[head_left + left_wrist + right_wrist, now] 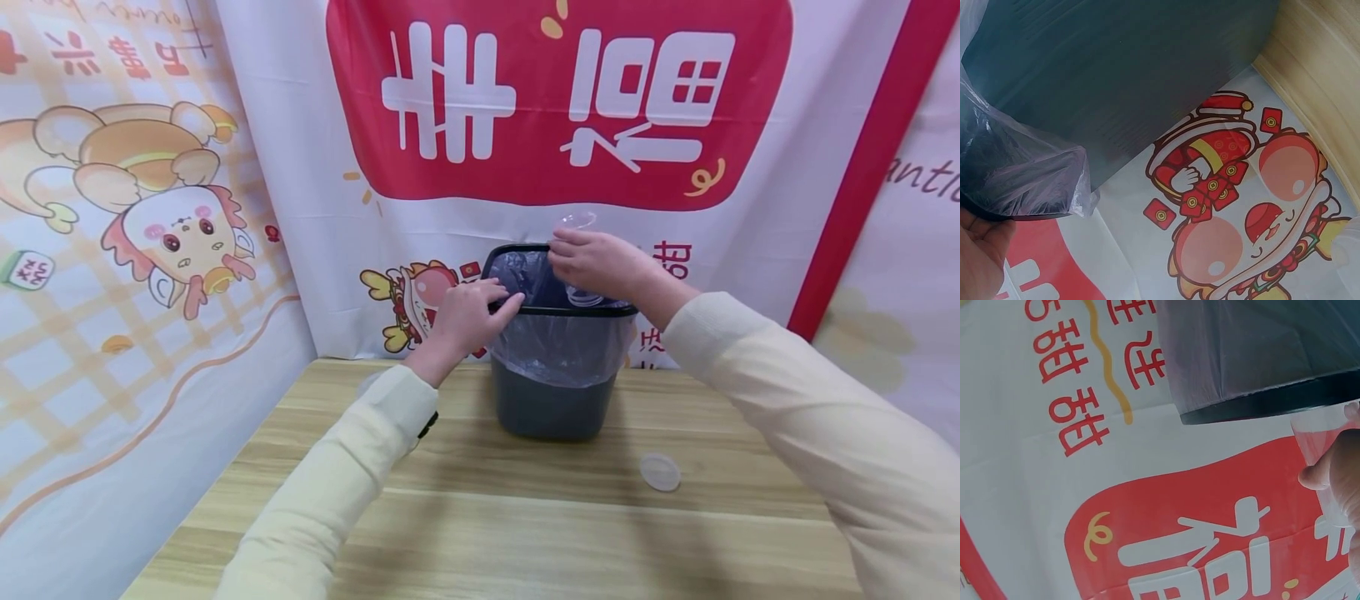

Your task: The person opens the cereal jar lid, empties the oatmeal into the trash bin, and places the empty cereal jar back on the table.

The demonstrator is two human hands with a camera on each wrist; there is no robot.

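Observation:
A dark grey trash bin stands upright on the table, lined with a clear plastic bag folded over its black rim. My left hand grips the rim at its left near corner, also seen in the left wrist view, where the fingers meet the rim. Over the bin's right side, my right hand holds a clear plastic cup, with the thumb along its wall in the right wrist view. Inside the bin, below that hand, shows another clear plastic piece.
A round translucent lid lies on the wooden table, right of the bin. Something clear is partly hidden behind the left sleeve. A printed cloth hangs close behind the bin, and another covers the left side.

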